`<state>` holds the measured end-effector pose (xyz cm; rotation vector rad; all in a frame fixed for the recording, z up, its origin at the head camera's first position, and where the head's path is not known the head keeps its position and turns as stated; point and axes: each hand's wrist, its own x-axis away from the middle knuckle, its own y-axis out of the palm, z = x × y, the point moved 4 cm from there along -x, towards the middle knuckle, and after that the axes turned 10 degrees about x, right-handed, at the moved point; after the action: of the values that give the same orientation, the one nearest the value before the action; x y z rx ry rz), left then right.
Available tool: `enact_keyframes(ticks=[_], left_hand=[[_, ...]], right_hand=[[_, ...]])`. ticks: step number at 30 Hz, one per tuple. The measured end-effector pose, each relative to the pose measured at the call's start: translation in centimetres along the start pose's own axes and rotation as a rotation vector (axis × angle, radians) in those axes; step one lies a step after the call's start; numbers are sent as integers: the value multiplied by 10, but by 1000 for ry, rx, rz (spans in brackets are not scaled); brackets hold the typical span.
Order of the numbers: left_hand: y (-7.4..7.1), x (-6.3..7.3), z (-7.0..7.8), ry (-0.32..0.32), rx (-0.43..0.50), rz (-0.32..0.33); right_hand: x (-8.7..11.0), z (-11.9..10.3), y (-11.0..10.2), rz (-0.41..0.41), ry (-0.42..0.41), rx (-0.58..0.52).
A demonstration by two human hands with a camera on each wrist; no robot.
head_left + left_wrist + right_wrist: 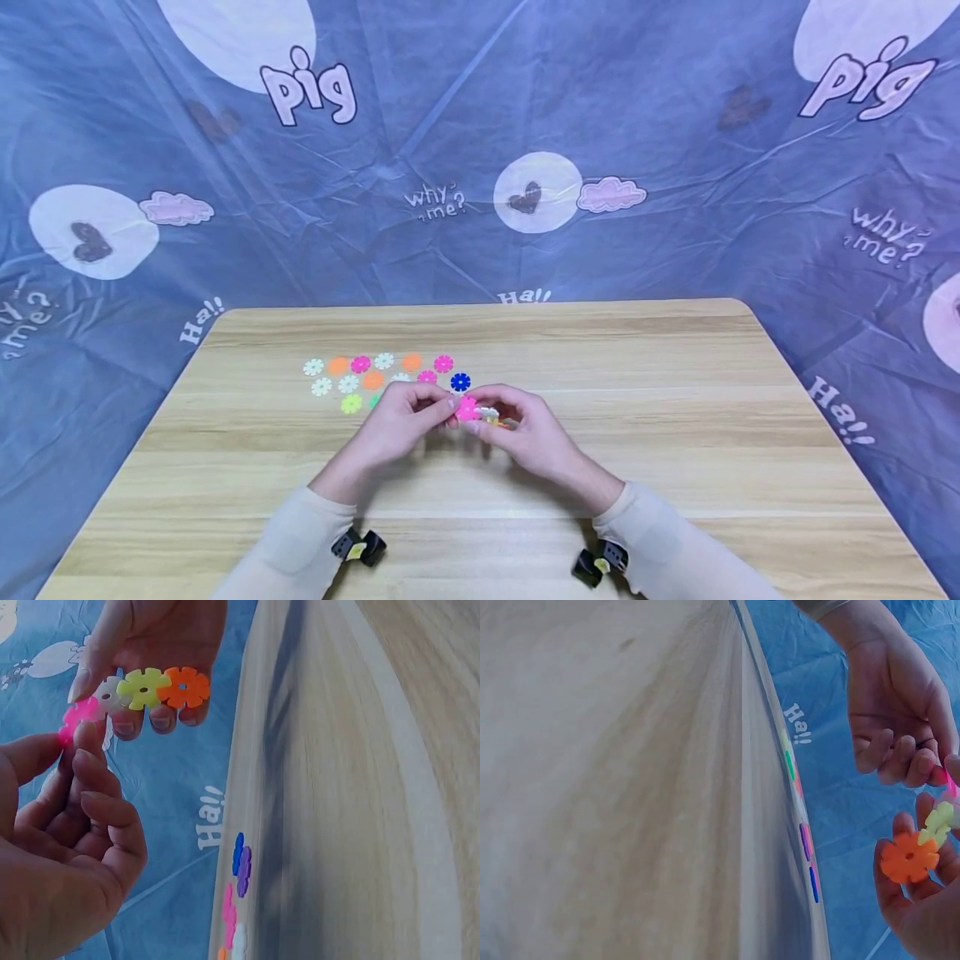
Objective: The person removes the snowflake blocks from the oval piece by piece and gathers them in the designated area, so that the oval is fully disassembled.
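Observation:
Both hands meet above the table around a row of joined plastic snowflake discs. My left hand (397, 423) pinches the pink disc (79, 716) at its outer edge between thumb and fingertips. From the other side my right hand (536, 429) grips the row, thumb near the pink disc and fingers behind. After pink come a white disc (111, 696), a yellow disc (142, 691) and an orange disc (184, 697) at the far end. The right wrist view shows the orange face plainly, while the pink and white discs are partly covered by fingers.
Loose snowflake discs lie flat in rough rows beyond the left hand, among them a blue disc (461, 382), an orange disc (412, 362) and a yellow-green disc (351, 403). The left hand hides some. A wooden table (675, 375) carries them, with a printed blue cloth (450, 267) behind.

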<state>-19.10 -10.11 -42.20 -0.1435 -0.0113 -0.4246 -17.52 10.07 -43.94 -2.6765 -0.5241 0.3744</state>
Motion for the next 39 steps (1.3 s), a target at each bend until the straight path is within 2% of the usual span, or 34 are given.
enact_keyframes(ticks=[10, 16, 24, 32, 39], left_hand=[[-5, 1, -2, -75, 75, 83], [-4, 2, -2, -78, 89, 73], [7, 3, -2, -59, 83, 70], [11, 3, -4, -90, 134, 117], [9, 4, -5, -62, 120, 85]], right_hand=[[4, 8, -7, 24, 68, -1], [5, 9, -9, 18, 68, -13], [3, 5, -8, 11, 47, -76], [2, 4, -6, 11, 35, -60], [3, 4, -5, -11, 38, -49]])
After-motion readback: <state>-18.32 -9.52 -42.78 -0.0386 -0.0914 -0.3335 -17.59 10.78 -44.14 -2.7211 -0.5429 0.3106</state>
